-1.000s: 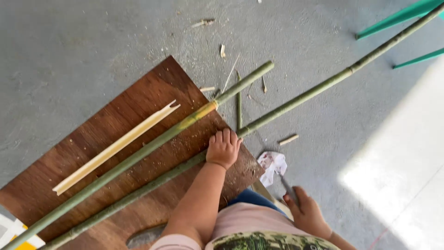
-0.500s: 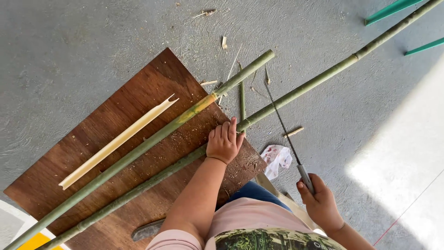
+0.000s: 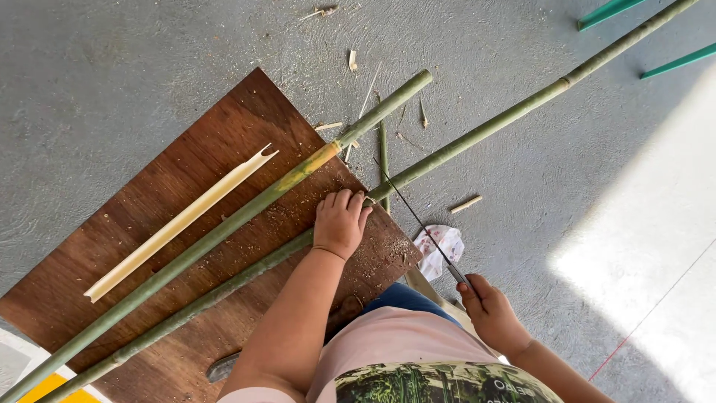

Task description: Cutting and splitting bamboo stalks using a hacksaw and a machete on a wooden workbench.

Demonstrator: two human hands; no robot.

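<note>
Bamboo pole (image 3: 477, 138): long, green, stiff, likely light and smooth-skinned; lies across brown board (image 3: 149, 224), running toward 2 o'clock.
Left hand (image 3: 339, 222): pressed down over pole at board edge.
Right hand (image 3: 488, 313): clenched on thin saw (image 3: 418, 220), blade meeting pole.
Best hold: beside the cut.

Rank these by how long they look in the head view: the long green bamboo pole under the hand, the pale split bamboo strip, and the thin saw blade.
1. Long green bamboo pole, running off frame
2. Pale split bamboo strip
3. Thin saw blade
</note>
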